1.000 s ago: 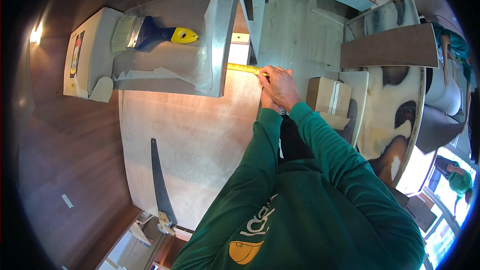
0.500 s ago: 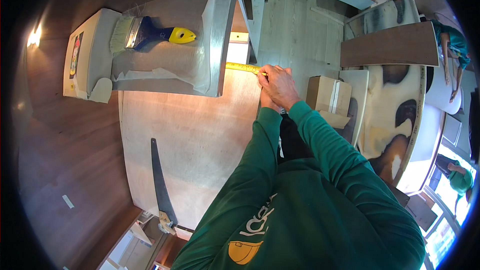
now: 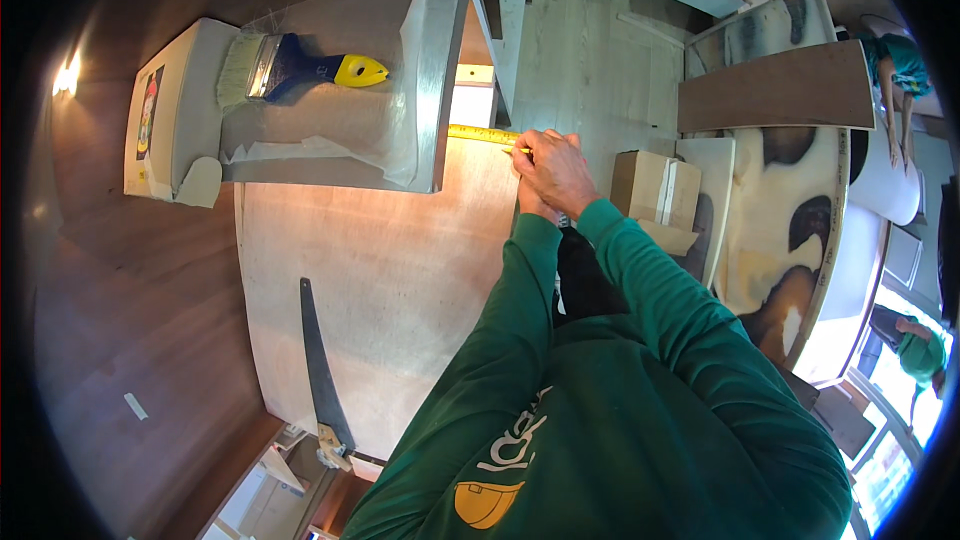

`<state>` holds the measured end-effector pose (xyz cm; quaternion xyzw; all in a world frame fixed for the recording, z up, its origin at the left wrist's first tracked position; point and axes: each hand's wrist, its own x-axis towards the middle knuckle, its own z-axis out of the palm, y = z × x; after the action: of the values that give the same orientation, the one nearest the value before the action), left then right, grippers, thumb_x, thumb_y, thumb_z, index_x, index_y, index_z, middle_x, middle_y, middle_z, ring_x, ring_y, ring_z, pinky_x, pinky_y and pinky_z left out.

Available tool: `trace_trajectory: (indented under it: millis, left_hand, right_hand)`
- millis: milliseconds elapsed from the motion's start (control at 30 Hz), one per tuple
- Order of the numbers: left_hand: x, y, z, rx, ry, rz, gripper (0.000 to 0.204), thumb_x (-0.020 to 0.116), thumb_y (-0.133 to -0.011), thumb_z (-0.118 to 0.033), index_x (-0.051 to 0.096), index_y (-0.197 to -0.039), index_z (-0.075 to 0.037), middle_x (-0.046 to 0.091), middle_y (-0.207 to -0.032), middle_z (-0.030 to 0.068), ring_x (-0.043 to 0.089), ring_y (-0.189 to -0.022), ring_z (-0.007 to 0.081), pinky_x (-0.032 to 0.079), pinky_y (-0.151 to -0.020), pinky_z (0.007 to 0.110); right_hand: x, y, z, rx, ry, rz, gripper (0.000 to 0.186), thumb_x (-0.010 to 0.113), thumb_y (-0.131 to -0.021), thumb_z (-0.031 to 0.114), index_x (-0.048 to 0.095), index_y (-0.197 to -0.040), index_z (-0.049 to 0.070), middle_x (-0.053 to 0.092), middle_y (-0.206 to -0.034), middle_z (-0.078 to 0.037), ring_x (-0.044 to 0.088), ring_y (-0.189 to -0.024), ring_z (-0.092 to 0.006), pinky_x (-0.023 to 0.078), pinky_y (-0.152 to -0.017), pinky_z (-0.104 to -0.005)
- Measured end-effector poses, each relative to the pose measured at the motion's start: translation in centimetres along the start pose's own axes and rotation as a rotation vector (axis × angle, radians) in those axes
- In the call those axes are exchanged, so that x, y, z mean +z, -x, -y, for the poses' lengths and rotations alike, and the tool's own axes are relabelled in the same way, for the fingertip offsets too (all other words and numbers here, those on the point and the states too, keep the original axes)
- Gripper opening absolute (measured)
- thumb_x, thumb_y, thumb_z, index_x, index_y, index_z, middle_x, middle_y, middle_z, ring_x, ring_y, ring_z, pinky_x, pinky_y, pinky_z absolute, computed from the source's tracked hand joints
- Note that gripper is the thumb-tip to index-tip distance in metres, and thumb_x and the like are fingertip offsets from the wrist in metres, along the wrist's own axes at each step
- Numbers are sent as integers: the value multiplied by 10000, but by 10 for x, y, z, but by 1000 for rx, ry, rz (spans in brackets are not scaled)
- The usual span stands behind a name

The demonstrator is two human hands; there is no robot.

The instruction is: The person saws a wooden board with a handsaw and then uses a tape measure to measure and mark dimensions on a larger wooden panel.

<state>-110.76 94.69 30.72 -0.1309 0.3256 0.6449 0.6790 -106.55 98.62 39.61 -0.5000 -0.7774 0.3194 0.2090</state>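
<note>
At the far right edge of a flat, pale pinkish wooden board (image 3: 370,250), my two bare hands are close together. My right hand (image 3: 560,175) is on top, its fingers bent in, with the tips right by the end I can see of a thin yellow measuring tape (image 3: 480,134). I can't tell if they pinch it. My left hand (image 3: 536,200) is mostly hidden under the right one, so I can't tell how open it is or what it holds.

The tape goes left over the board and slips out of sight behind a big grey slab with a shiny silver side (image 3: 330,118). On the slab lies a wide paintbrush with pale hairs and a blue and yellow handle (image 3: 300,70). A white cardboard box (image 3: 175,110) sits at the slab's left end. Lower on the board lies a long dark saw with a pale handle (image 3: 322,370).

To my right is a brown cardboard box with a light strip (image 3: 650,185). Past it are a pale panel with dark blotches (image 3: 775,190) and a brown plank (image 3: 770,95).
</note>
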Motion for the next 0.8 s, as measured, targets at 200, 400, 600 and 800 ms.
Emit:
trace_trajectory:
  millis: [200,400,600,800]
  left_hand:
    - [1,1,3,-7,4,2,299,608,-1051,-384,627,-1143,-100,671,-1059,30,662,-1004,158,579,-840,327]
    - [0,0,3,-8,11,-2,300,609,-1051,-386,627,-1140,-100,670,-1057,31,662,-1002,158,579,-839,327]
    - [0,-1,3,-11,12,-1,301,610,-1050,-388,627,-1136,-100,670,-1054,31,661,-1000,158,579,-838,328]
    - [0,-1,4,-1,16,1,302,611,-1049,-390,627,-1132,-100,669,-1052,31,661,-999,158,579,-837,328]
  right_hand:
    - [2,-3,0,28,33,-37,173,646,-945,242,674,-961,72,711,-899,-128,670,-942,-303,426,-879,-424]
    - [2,-1,-1,-2,18,0,185,642,-957,252,670,-971,70,709,-907,-129,667,-942,-298,421,-877,-420]
    - [6,-1,-2,13,19,-52,169,651,-939,241,672,-945,74,708,-894,-125,666,-927,-293,406,-864,-420]
    - [3,-1,-2,-12,14,-17,150,655,-932,233,673,-938,84,712,-890,-120,668,-921,-285,403,-859,-416]
